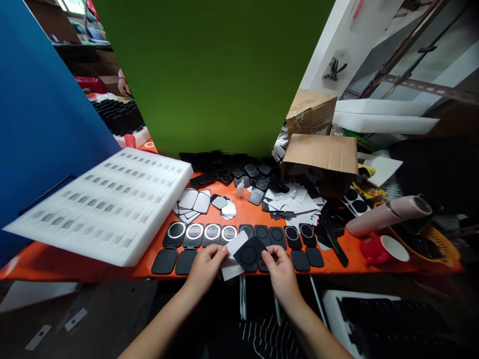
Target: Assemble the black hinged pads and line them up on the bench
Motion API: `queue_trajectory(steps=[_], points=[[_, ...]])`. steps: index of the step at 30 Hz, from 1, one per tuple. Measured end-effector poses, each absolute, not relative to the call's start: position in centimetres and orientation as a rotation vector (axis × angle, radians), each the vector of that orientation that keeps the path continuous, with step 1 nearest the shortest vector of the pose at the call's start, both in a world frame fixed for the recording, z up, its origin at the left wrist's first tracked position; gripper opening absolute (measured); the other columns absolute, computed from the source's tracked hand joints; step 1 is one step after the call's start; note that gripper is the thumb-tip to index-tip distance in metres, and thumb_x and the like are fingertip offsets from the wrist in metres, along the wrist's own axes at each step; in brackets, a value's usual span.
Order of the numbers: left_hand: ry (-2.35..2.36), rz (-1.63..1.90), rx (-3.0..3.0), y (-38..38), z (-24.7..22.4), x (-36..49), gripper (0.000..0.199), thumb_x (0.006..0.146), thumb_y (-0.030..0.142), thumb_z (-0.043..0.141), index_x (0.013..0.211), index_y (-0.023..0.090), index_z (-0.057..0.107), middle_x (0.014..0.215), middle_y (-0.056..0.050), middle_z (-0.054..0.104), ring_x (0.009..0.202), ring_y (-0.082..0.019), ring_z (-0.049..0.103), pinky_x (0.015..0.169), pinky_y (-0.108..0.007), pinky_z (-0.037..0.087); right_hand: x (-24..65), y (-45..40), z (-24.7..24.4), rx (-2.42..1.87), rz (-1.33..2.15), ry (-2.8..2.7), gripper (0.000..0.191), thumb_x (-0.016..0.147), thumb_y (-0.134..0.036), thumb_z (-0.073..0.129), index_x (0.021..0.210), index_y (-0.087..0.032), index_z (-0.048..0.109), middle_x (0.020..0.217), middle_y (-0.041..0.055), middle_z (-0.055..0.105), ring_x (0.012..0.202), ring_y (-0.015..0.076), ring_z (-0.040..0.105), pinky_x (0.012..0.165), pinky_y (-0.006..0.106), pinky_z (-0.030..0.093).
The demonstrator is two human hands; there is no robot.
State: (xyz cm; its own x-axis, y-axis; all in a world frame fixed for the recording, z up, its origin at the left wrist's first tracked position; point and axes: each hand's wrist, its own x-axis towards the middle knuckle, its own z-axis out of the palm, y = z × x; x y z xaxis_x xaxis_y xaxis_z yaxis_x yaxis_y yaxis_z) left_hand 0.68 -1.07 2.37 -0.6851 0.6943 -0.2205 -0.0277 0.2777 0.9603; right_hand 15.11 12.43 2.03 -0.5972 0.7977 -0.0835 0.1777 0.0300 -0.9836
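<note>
My left hand [207, 264] pinches a white sheet [232, 269] by its left side, near the table's front edge. The thumb and fingers of my right hand [280, 271] are closed on the right corner of a black square sheet [250, 253] with a round ring mark, which overlaps the white one. Beneath and beside them runs a row of black hinged square pieces. Those on the left bear silvery rings [194, 232]; others, such as one black piece [277, 236], show dark circles. Lower flaps [164, 261] lie open toward me.
A white foam tray [149, 199] stands at the left on the orange table [245, 212]. Behind the row are loose white sheets [299, 204], black parts and a small bottle [240, 188]. At right are a pink flask [389, 215], a red mug [383, 249] and a cardboard box [322, 152].
</note>
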Motion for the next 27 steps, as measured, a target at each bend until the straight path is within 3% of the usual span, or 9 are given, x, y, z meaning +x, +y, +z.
queue_trajectory(steps=[5,8,13,20,27], points=[[1.812,1.653,0.421,-1.4,2.5,-0.7,0.021,0.067,0.034,0.062,0.075,0.015,0.065,0.075,-0.003,0.063,0.074,-0.017,0.055,0.068,-0.026,0.042,15.7,14.6,2.2,-1.060,1.627,-1.525,0.023,0.071,-0.039,0.059,0.080,-0.020,0.049,0.070,-0.0032,0.049,0.062,0.0106,0.049,0.062,0.023,0.042],[1.769,1.760,0.240,-0.9,2.6,-2.9,0.025,0.063,0.028,0.066,0.083,0.014,0.066,0.078,-0.004,0.063,0.071,-0.015,0.055,0.068,-0.026,0.042,16.1,16.2,2.9,-1.079,1.615,-1.349,0.024,0.069,-0.038,0.061,0.080,-0.021,0.049,0.071,-0.0039,0.048,0.063,0.0101,0.047,0.060,0.022,0.041],[1.710,1.909,0.034,1.4,1.7,-8.7,0.025,0.069,0.021,0.059,0.092,0.010,0.061,0.077,-0.005,0.061,0.061,-0.011,0.056,0.061,-0.024,0.046,16.2,16.5,3.5,-1.072,1.613,-1.310,0.027,0.066,-0.038,0.064,0.081,-0.020,0.050,0.070,-0.0027,0.048,0.062,0.0113,0.047,0.058,0.023,0.042],[1.714,1.965,-0.257,3.3,0.2,-14.1,0.018,0.082,0.024,0.051,0.095,0.012,0.053,0.088,-0.003,0.057,0.068,-0.011,0.056,0.058,-0.027,0.049,15.9,15.2,3.4,-1.064,1.643,-1.392,0.025,0.068,-0.039,0.061,0.081,-0.021,0.051,0.068,-0.0019,0.050,0.061,0.0125,0.048,0.058,0.024,0.042],[1.822,2.056,-0.265,3.2,1.3,-13.5,0.027,0.080,0.022,0.052,0.105,0.013,0.050,0.097,-0.006,0.055,0.077,-0.014,0.057,0.065,-0.028,0.049,15.4,15.2,3.1,-1.031,1.690,-1.426,0.023,0.068,-0.038,0.062,0.078,-0.020,0.052,0.067,-0.0025,0.049,0.062,0.0125,0.048,0.059,0.024,0.041]])
